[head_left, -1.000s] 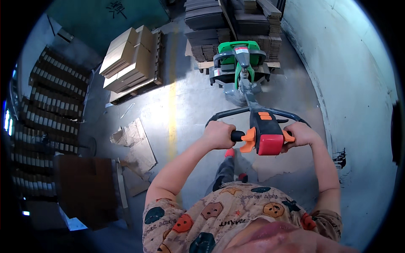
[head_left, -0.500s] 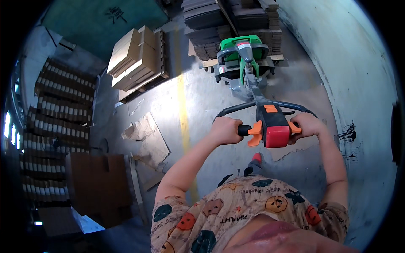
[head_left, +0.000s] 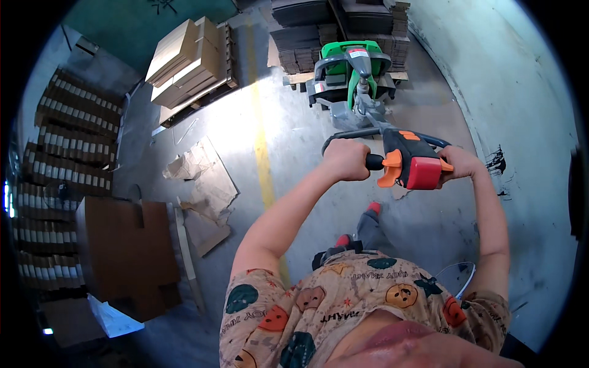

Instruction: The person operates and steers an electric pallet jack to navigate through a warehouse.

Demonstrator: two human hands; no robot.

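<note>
I hold the tiller handle of a green electric pallet truck (head_left: 362,48) that stands ahead of me. Wrapped round the handle's left grip is my left hand (head_left: 347,159), closed beside an orange thumb lever (head_left: 391,168). My right hand (head_left: 459,164) closes on the right grip by the other orange lever; its fingers are partly hidden behind the control head. The control head (head_left: 410,147) is black with orange buttons and a red end (head_left: 424,173). Beyond the truck, a pallet stack of dark flat cardboard (head_left: 304,40) rises; the forks are hidden.
A pallet of cardboard boxes (head_left: 187,58) stands ahead left, past a yellow floor line (head_left: 262,159). Torn cardboard (head_left: 205,178) lies on the floor. Bundled cardboard stacks (head_left: 67,153) and a large brown carton (head_left: 129,251) are at left. A pale wall (head_left: 515,110) runs along the right.
The handle and both hands have shifted up and right in view, and the handle has turned slightly. Boxes at left have slid leftward in view. My second red shoe now shows.
</note>
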